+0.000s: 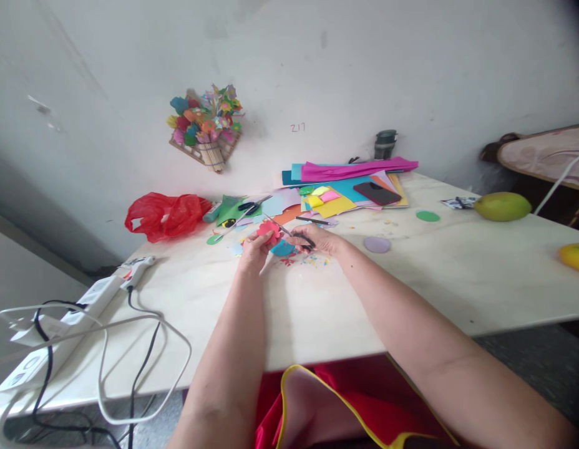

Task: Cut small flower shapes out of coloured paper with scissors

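My left hand (255, 251) pinches a red paper flower (269, 232) with a scalloped edge, held just above the table. In my right hand (312, 239) is a pair of scissors (286, 231) with black handles, its blades pointing up and left beside the flower. Whether the blades touch the paper I cannot tell. Below the hands lie a blue paper piece (283, 248) and small coloured paper scraps (312, 260). Behind them rests a dark pen (315, 221). A second pair of scissors (252, 206) lies on green paper farther back.
A red plastic bag (168, 215) sits at the back left, and a white power strip (78, 318) with looping cables is at the left. Coloured paper sheets (345, 187) and a phone (376, 193) lie at the back. Mangoes (502, 206) are at the right.
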`<state>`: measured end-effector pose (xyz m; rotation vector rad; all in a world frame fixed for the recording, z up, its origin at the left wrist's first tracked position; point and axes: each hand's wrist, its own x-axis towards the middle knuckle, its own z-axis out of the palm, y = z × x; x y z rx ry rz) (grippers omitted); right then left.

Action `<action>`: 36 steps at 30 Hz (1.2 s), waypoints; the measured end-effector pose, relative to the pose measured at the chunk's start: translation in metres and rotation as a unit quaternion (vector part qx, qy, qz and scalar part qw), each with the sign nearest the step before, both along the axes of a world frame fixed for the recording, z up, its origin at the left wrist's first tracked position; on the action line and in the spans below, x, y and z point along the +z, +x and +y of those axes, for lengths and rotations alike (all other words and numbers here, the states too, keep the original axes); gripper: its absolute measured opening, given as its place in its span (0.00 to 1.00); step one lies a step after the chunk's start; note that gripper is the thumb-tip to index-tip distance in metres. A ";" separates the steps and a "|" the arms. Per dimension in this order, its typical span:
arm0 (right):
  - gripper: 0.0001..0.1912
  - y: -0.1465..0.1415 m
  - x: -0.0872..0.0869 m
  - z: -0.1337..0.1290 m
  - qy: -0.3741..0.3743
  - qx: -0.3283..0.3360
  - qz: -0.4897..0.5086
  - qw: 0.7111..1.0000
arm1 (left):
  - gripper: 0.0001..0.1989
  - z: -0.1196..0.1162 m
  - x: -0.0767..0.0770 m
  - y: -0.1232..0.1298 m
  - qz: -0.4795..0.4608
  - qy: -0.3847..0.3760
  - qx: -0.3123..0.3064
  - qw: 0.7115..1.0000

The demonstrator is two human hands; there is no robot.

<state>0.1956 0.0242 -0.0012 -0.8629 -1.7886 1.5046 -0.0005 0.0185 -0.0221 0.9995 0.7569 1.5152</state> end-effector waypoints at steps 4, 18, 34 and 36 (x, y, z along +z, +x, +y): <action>0.19 0.000 0.002 -0.003 -0.006 -0.009 -0.005 1.000 | 0.13 0.001 0.000 0.002 -0.016 -0.009 0.022 1.000; 0.14 -0.006 0.004 -0.009 -0.020 -0.026 0.012 0.999 | 0.11 0.005 -0.004 0.009 -0.043 -0.024 0.055 0.997; 0.16 -0.009 0.005 -0.010 -0.023 -0.042 0.016 0.999 | 0.11 0.004 -0.004 0.010 -0.056 -0.016 0.046 0.997; 0.17 -0.009 0.005 -0.011 -0.022 -0.041 0.018 0.999 | 0.11 0.003 -0.004 0.011 -0.056 -0.015 0.048 0.997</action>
